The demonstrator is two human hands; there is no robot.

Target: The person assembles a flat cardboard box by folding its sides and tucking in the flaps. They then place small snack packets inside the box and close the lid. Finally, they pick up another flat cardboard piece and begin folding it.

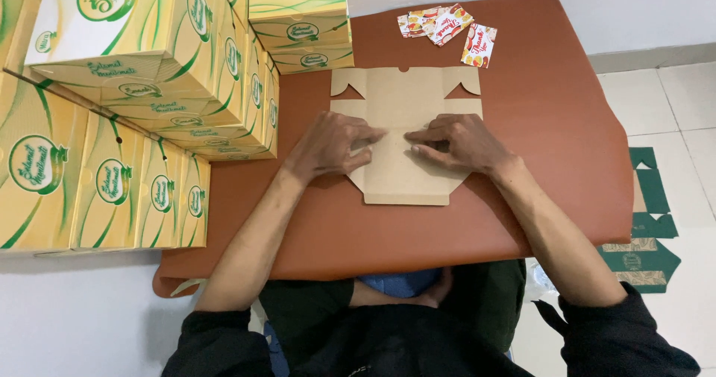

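Head view, looking straight down. I see a flat, unfolded cardboard box blank (406, 101), plain brown side up, lying on a reddish-brown mat (552, 123) near the mat's middle. The blank's long axis runs away from me, from its tapered near edge to its notched far edge; the far edge, with two small triangular cut-outs at its corners, points toward the wall. The near end narrows to a straight flap edge that points back at my body.

My left hand (328, 146) lies palm down on the blank's left half, fingers loosely spread and extended toward the centre, pressing flat and gripping nothing. My right hand (462, 142) lies palm down on the right half, fingers likewise extended toward the centre and pressing flat, closed on nothing. The fingertips of the two hands nearly meet at the blank's midline; I cannot tell whether they touch.

To the left, assembled yellow-and-green snack boxes (127, 86) stand in stacked rows, the nearest just beside the blank's left edge. A further stack of the same boxes (298, 19) sits beyond the blank's far left corner. A small fan of red-and-white printed cards (447, 26) lies on the mat beyond the far edge, apart from the blank. On the tiled floor at right lie dark green flat box blanks (649, 220).
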